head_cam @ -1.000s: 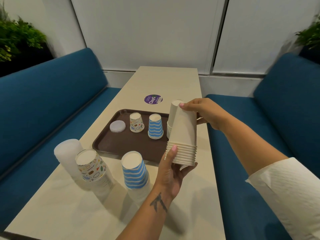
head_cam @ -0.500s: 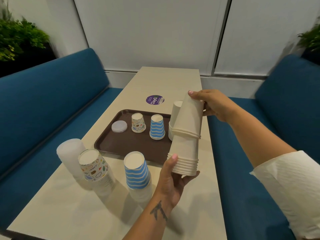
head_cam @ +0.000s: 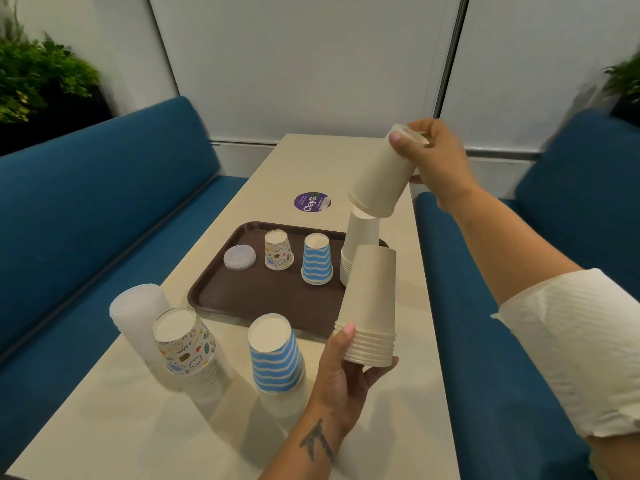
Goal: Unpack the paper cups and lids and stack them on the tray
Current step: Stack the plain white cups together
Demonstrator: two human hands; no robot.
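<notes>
The left hand (head_cam: 341,370) grips a stack of plain cups (head_cam: 370,306), upside down, held above the counter (head_cam: 138,427); its fingers (head_cam: 381,367) curl under the rims at the bottom and the thumb presses the near side. About seven rims show in that stack. Left of it on the counter stand three wrapped sleeves: a blue striped stack (head_cam: 275,358), a patterned stack (head_cam: 185,344) and a sleeve of clear lids (head_cam: 138,313).

Beyond them the brown tray (head_cam: 249,299) carries a small pile of lids (head_cam: 239,257), one patterned cup (head_cam: 278,250), one striped cup (head_cam: 317,259) and a plain stack (head_cam: 360,244) at its right edge.

Farther and higher, the right hand (head_cam: 433,157) holds a tilted plain cup (head_cam: 381,174), possibly two nested, fingers wrapped round its base, clear of the lower stack. A purple sticker (head_cam: 311,201) lies on the counter beyond the tray.
</notes>
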